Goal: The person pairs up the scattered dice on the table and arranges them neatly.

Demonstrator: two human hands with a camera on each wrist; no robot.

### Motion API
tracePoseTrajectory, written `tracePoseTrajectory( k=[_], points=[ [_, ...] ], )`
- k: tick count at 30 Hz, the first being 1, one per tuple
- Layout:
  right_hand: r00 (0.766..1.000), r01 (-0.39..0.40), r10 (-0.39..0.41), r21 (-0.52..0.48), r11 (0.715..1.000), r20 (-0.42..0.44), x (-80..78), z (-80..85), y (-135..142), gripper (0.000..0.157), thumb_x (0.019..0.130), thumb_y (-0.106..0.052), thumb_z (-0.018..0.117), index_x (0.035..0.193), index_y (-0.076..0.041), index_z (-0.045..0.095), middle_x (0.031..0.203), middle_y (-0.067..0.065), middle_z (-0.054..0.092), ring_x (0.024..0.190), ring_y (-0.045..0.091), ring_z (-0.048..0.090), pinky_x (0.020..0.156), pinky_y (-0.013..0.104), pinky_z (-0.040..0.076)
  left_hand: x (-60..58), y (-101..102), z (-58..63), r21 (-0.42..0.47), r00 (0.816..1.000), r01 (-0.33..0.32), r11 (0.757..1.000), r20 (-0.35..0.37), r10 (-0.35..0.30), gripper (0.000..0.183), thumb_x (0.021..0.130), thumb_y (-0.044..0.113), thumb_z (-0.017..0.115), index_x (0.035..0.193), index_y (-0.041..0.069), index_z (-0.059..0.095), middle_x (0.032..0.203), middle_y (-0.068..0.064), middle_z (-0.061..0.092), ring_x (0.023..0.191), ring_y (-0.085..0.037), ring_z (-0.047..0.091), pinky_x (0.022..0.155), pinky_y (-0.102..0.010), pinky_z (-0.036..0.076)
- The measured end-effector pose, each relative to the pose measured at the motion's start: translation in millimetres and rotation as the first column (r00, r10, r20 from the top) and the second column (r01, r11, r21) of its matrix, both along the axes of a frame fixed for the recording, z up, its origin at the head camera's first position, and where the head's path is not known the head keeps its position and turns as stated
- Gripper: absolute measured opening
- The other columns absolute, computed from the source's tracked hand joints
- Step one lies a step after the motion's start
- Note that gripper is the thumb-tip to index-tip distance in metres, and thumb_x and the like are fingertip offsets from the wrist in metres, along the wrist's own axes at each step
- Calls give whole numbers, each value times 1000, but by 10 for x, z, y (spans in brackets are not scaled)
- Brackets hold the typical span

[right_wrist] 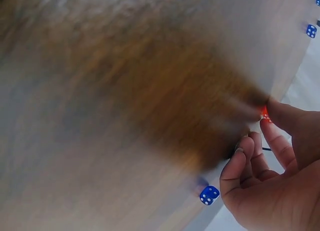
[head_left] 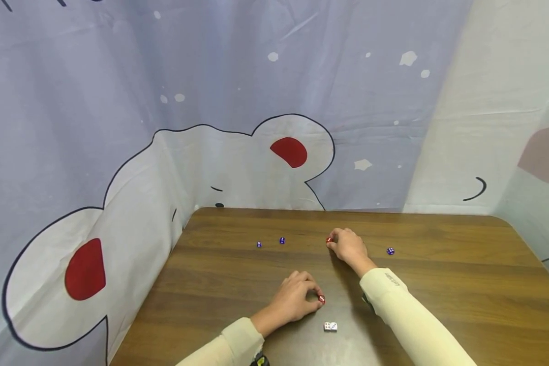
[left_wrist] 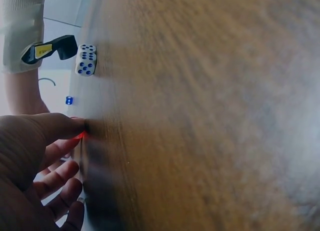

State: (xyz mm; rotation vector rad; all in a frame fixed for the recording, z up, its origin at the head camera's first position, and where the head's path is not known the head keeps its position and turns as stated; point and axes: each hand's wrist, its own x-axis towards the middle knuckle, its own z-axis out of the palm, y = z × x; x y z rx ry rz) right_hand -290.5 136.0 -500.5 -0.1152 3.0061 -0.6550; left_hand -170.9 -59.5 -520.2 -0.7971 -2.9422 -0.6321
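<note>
Fingers (left_wrist: 59, 150) pinch red dice (head_left: 322, 300): left hand (head_left: 292, 299) near, right hand (head_left: 349, 246) far.
White dice (head_left: 333, 327) lie nearer the left; red may touch table (head_left: 210, 284).

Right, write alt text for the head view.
A left hand pinches a red die at a wooden table; the right hand, farther out, pinches another. Two white dice sit nearest, side by side; three blue dice lie farther back.

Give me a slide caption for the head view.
Left grip and right grip each pinching a red die; two white dice and three blue dice on the table.
</note>
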Motion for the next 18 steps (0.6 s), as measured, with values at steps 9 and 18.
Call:
tracePoseTrajectory(
  k=[9, 18],
  points=[
    [998, -64, 64, 28, 998, -13, 68, 9, 61, 18, 93, -32, 74, 101, -17, 67, 104, 12, 61, 96, 37, 63, 79, 53, 51, 8, 19, 15, 6, 1000, -9, 1000, 11, 9, 12, 82, 37, 83, 89, 32, 75, 100, 16, 59, 95, -5, 50, 79, -24, 40],
    [972, -197, 208, 97, 976, -113, 287, -7, 107, 16, 89, -32, 78, 89, -21, 66, 94, 3, 55, 92, 31, 55, 79, 50, 48, 20, 12, 6, 6, 1000, -14, 1000, 16, 14, 11, 82, 37, 83, 88, 33, 74, 100, 17, 58, 95, -5, 49, 75, -23, 36]
  ],
)
